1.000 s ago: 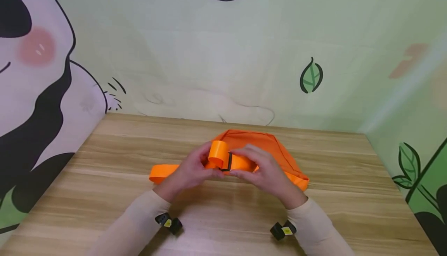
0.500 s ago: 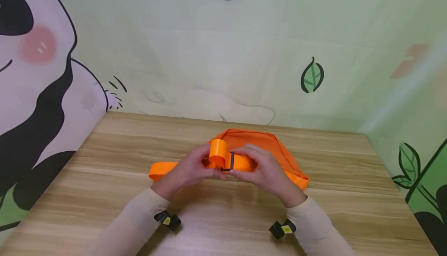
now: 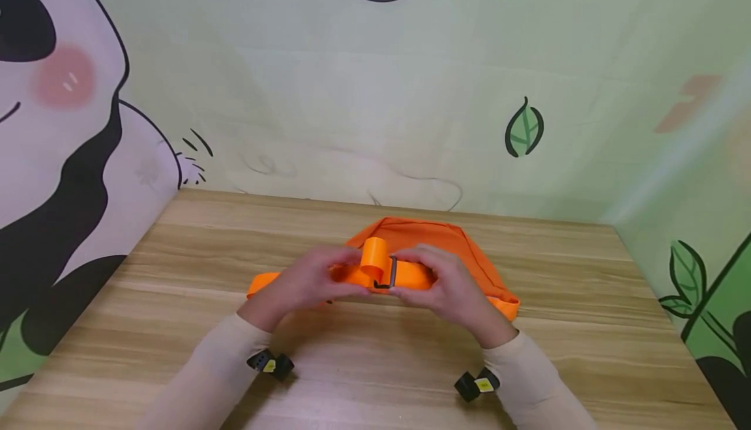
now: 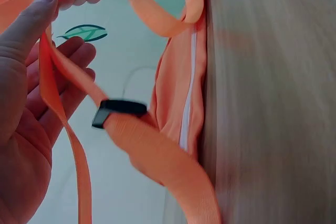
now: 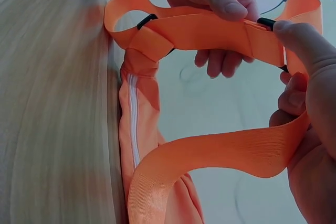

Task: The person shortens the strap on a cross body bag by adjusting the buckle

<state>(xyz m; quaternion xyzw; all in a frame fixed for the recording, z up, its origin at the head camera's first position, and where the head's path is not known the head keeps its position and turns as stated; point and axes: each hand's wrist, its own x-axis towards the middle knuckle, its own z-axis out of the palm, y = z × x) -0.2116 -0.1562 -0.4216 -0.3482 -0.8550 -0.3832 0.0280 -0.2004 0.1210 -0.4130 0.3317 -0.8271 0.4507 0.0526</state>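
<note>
An orange waist bag (image 3: 425, 231) with a white zipper stands behind the hands on the wooden table. Its wide orange strap (image 3: 411, 275) stretches between them. My right hand (image 3: 448, 283) pinches the strap at a black buckle (image 3: 392, 273), thumb on the buckle's edge and fingers curled underneath in the right wrist view. The left hand (image 3: 305, 280) holds the strap between thumb and fingers, a little left of the buckle. A strap loop (image 3: 374, 255) stands up beside the buckle. Farther along the strap, a second black slider (image 4: 121, 109) shows in the left wrist view.
Another strap loop (image 3: 260, 282) sticks out left of the left wrist. The wood-grain table (image 3: 364, 365) meets a light green wall (image 3: 375, 91) painted with leaves and a panda. Each sleeve carries a small black camera near the wrist.
My left hand has slid left along the strap, away from the buckle, so more strap shows between the hands. The upright loop has shifted slightly right. The right hand has barely moved.
</note>
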